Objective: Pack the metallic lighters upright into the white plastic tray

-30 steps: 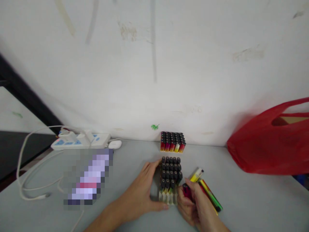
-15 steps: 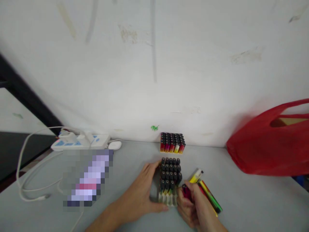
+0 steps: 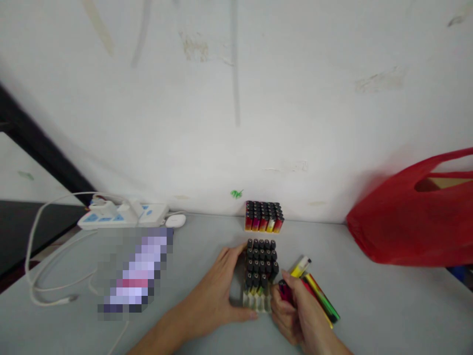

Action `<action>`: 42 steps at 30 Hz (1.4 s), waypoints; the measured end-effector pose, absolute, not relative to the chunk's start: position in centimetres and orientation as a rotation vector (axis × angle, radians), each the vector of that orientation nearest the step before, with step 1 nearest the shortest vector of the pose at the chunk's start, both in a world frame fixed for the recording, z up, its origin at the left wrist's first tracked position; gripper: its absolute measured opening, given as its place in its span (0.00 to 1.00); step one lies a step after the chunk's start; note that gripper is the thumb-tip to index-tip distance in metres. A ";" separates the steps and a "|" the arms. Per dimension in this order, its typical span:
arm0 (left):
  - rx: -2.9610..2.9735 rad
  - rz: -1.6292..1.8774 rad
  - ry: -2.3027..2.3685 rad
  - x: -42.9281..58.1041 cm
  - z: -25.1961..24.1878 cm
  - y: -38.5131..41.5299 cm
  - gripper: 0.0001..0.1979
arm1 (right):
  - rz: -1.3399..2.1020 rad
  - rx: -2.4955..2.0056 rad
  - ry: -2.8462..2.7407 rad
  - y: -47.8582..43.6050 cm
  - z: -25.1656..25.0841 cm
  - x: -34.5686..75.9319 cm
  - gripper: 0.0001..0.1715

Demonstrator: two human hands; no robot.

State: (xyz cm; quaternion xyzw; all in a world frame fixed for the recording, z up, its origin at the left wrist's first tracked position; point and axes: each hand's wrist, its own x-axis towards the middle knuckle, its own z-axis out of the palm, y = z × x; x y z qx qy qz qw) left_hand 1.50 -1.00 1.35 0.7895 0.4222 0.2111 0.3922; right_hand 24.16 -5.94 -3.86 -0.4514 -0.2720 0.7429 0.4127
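A clear tray (image 3: 257,302) on the grey table holds several rows of black-topped lighters (image 3: 261,266); its nearest slots hold none. My left hand (image 3: 221,291) grips the tray, fingertips at its far left corner and thumb at its near edge. Right of the tray, my right hand (image 3: 293,308) is closed around a dark red lighter (image 3: 284,290). Beside that hand lie a yellow and white lighter (image 3: 301,266) and several long coloured lighters (image 3: 322,298), partly hidden by the hand.
A full block of lighters (image 3: 263,217) stands against the wall (image 3: 295,98). On the right is a red bag (image 3: 410,222). A white power strip (image 3: 123,217), cables, a small white case (image 3: 175,221) and a blurred-out phone-like object (image 3: 139,271) occupy the left of the table (image 3: 195,256).
The view has shifted very slightly, so things on the table appear a little higher. Both hands keep nearly the same pose and hold.
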 end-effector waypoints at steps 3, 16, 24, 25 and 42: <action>2.010 0.526 1.065 1.5 1.4 -1.0 0.65 | 1.860 -1.155 -0.692 -6.3 -3.8 24.3 0.40; 2.012 0.540 1.053 1.6 1.5 -1.0 0.64 | 1.835 -1.147 -0.789 -6.9 -2.0 24.2 0.40; 2.002 0.520 1.067 1.5 1.6 -1.1 0.65 | 1.939 -1.085 -0.781 -5.5 -3.5 24.3 0.45; 2.004 0.522 1.070 1.5 1.5 -1.1 0.65 | 1.941 -1.074 -0.774 -5.5 -3.6 24.2 0.45; 2.007 0.556 1.037 1.5 1.4 -1.0 0.63 | 1.856 -1.246 -0.741 -6.6 -2.4 24.1 0.37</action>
